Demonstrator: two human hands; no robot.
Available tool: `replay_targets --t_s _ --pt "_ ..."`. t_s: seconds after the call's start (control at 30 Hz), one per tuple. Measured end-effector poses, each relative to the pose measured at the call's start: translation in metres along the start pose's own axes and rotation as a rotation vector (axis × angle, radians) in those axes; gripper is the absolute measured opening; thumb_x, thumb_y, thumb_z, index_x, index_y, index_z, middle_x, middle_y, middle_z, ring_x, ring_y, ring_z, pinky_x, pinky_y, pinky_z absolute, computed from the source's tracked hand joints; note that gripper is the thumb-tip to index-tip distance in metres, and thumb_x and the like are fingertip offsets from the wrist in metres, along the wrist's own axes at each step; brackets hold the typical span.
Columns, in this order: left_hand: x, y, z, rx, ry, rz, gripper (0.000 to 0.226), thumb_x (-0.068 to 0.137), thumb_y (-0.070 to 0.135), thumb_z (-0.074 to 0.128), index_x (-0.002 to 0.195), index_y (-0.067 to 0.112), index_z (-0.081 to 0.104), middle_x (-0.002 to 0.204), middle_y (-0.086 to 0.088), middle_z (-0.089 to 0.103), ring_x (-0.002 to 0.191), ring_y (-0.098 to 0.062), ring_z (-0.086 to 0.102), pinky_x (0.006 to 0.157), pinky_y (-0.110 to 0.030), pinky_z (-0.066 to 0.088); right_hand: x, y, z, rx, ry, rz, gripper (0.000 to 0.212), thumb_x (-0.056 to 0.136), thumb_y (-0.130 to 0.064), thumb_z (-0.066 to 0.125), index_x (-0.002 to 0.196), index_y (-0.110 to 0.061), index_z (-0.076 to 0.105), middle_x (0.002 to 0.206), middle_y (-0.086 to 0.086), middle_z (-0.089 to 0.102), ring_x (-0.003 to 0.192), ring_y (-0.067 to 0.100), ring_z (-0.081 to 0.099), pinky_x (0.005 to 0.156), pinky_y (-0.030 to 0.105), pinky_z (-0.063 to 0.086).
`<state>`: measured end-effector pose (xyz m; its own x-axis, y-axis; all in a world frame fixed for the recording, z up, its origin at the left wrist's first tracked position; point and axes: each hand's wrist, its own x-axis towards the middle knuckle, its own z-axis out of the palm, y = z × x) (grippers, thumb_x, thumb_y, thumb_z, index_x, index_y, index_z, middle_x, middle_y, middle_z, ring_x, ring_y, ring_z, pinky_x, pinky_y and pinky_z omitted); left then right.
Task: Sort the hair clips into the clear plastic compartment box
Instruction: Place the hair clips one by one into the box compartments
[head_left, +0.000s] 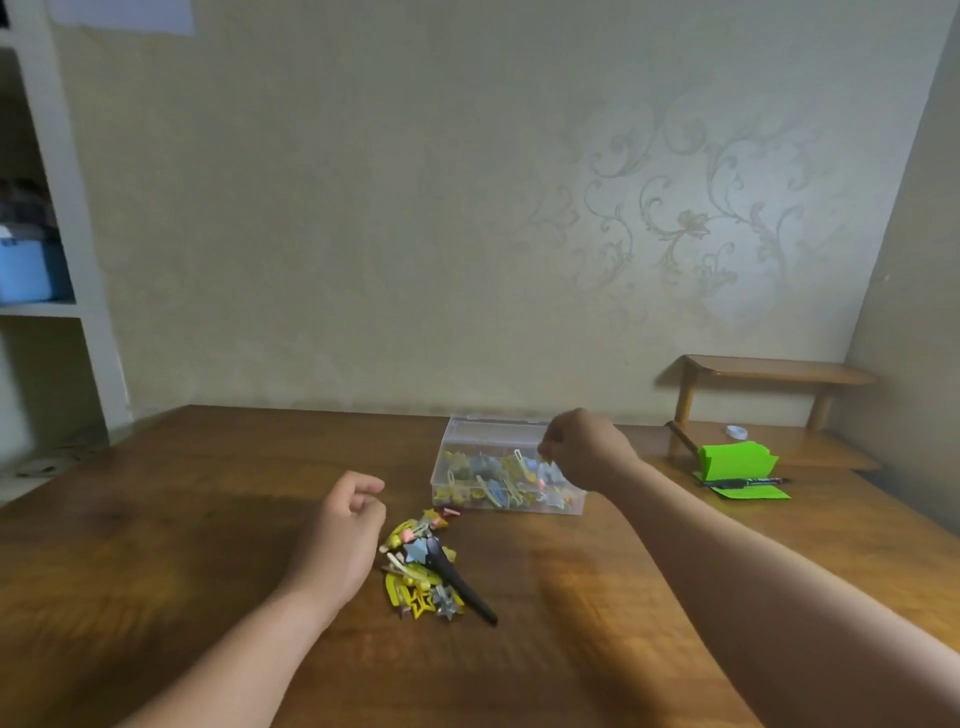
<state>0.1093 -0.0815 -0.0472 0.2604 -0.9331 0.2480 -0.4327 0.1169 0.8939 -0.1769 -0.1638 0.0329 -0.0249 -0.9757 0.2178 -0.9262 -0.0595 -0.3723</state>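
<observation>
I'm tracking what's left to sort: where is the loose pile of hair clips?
Head view, centre of the wooden table: the pile of hair clips lies just right of the left hand, nearer the person than the clear compartment box.

Domestic interior: beige wallpaper with a floral scroll pattern rises beyond the right hand, while white shelving holding a blue box stands far left of the left hand, beside a wooden surface.

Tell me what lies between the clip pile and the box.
In the head view, one small pink clip lies between the pile and the box; the rest is bare table.
</observation>
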Motion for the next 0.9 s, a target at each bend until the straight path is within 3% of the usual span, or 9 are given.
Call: replay_targets --t_s 0.13,0.2,0.3,0.37,0.43,0.57,0.7,0.8,0.9 --pt "-0.001 0.000 0.000 0.004 -0.021 0.009 0.020 0.107 0.017 0.055 0.113 0.032 0.065 0.104 0.003 0.068 0.096 -0.016 0.067 0.078 -0.034 0.050 0.018 0.012 0.013 -0.097 -0.062 0.015 0.022 0.094 -0.027 0.071 0.092 -0.010 0.083 0.089 0.008 0.081 0.085 0.025 0.076 0.078 0.041 0.066" --pt "0.000 0.000 0.000 0.008 -0.024 0.005 0.019 0.107 0.017 0.056 0.111 0.032 0.067 0.104 0.002 0.068 0.095 -0.015 0.067 0.077 -0.033 0.049 0.023 0.021 0.020 -0.124 -0.063 0.043 0.024 0.090 -0.026 0.071 0.080 -0.007 0.081 0.079 0.007 0.079 0.075 0.024 0.076 0.069 0.036 0.065" --pt "0.002 0.004 -0.003 0.018 -0.052 -0.011 0.019 0.107 0.018 0.055 0.110 0.033 0.066 0.106 0.002 0.067 0.097 -0.014 0.065 0.077 -0.031 0.047 0.021 0.031 0.025 -0.084 -0.025 0.068 0.038 0.091 -0.024 0.066 0.055 -0.016 0.058 0.055 0.001 0.052 0.052 0.021 0.050 0.052 0.031 0.043" --pt "0.002 0.005 -0.002 0.027 -0.069 -0.012 0.019 0.108 0.019 0.055 0.110 0.034 0.065 0.107 0.003 0.067 0.098 -0.014 0.065 0.079 -0.032 0.048 0.012 0.032 0.023 0.016 0.106 0.055 0.041 0.094 -0.024 0.061 0.057 -0.020 0.047 0.055 -0.001 0.040 0.052 0.019 0.037 0.051 0.031 0.031" --pt "0.000 0.007 -0.003 0.024 -0.049 -0.019 0.019 0.107 0.019 0.055 0.110 0.035 0.065 0.107 0.004 0.067 0.097 -0.014 0.065 0.079 -0.033 0.049 -0.003 0.025 0.022 0.148 0.273 0.014 0.040 0.097 -0.024 0.058 0.060 -0.020 0.043 0.056 -0.004 0.042 0.053 0.017 0.035 0.051 0.031 0.026" --pt "-0.002 0.011 0.000 0.029 -0.020 -0.009 0.018 0.105 0.017 0.057 0.112 0.031 0.067 0.104 0.003 0.069 0.095 -0.016 0.067 0.078 -0.033 0.051 -0.045 -0.003 0.023 0.378 0.472 -0.121 0.034 0.100 -0.026 0.060 0.068 -0.028 0.051 0.070 -0.008 0.058 0.066 0.008 0.051 0.058 0.030 0.040" --pt "-0.011 0.010 -0.001 0.084 -0.018 -0.011 0.017 0.104 0.020 0.058 0.111 0.031 0.068 0.103 0.005 0.069 0.095 -0.014 0.067 0.078 -0.032 0.051 -0.082 -0.022 0.047 0.427 0.303 -0.315 0.030 0.098 -0.026 0.062 0.069 -0.029 0.056 0.071 -0.016 0.063 0.065 0.006 0.056 0.060 0.029 0.045" --pt "-0.015 0.014 -0.002 0.126 -0.029 0.002 0.016 0.103 0.021 0.058 0.109 0.029 0.070 0.104 0.007 0.070 0.095 -0.010 0.066 0.079 -0.031 0.052 -0.093 -0.028 0.057 0.365 0.036 -0.373 0.016 0.096 -0.039 0.060 0.088 -0.028 0.069 0.084 -0.011 0.072 0.078 0.010 0.066 0.069 0.034 0.054" --pt "-0.017 0.016 -0.002 0.158 -0.038 0.006 0.015 0.103 0.021 0.058 0.108 0.029 0.071 0.105 0.010 0.069 0.097 -0.008 0.065 0.081 -0.030 0.053 -0.094 -0.029 0.062 0.275 -0.099 -0.398 0.023 0.102 -0.053 0.059 0.113 -0.038 0.071 0.098 -0.015 0.071 0.086 0.004 0.065 0.070 0.023 0.051"
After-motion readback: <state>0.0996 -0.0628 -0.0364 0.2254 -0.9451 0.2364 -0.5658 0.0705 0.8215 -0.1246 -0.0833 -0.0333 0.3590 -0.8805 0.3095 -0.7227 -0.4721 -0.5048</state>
